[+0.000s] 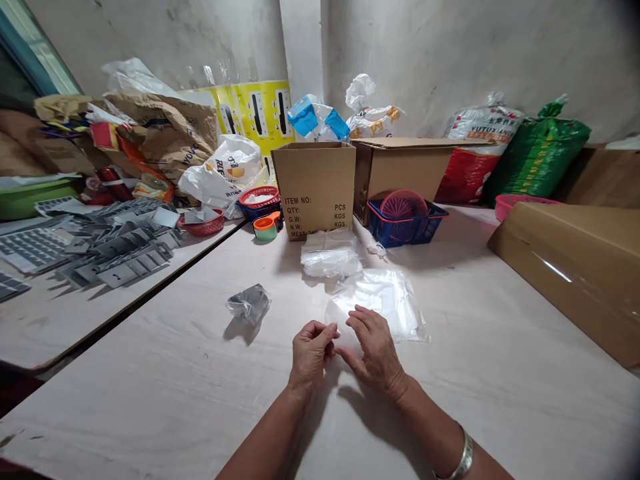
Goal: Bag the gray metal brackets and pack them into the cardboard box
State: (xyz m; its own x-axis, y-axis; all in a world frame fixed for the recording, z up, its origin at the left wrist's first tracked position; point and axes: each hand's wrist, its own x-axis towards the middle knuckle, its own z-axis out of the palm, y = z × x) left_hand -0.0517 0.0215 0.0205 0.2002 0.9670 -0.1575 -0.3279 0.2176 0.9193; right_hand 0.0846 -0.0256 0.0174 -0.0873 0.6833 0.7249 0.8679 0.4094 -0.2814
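My left hand (313, 352) is closed in a pinch, with thumb and forefinger together at the near corner of a clear plastic bag (336, 312). Beside it my right hand (373, 348) is open, its thumb spread from the fingers, which lie over the near edge of the bags. A flat stack of clear plastic bags (395, 300) lies just beyond both hands. Behind that is a second bundle of clear bags (331, 253), in front of an upright carton. Off to the left, a grey part wrapped in clear plastic (249, 304) rests on the table.
An open carton (320, 190) stands at the back, beside a larger carton (405, 167) and a blue basket (385, 230). Many grey pieces (120, 247) are heaped on the left table. A tape roll (265, 228) sits near the gap. Another carton (575, 267) is at right.
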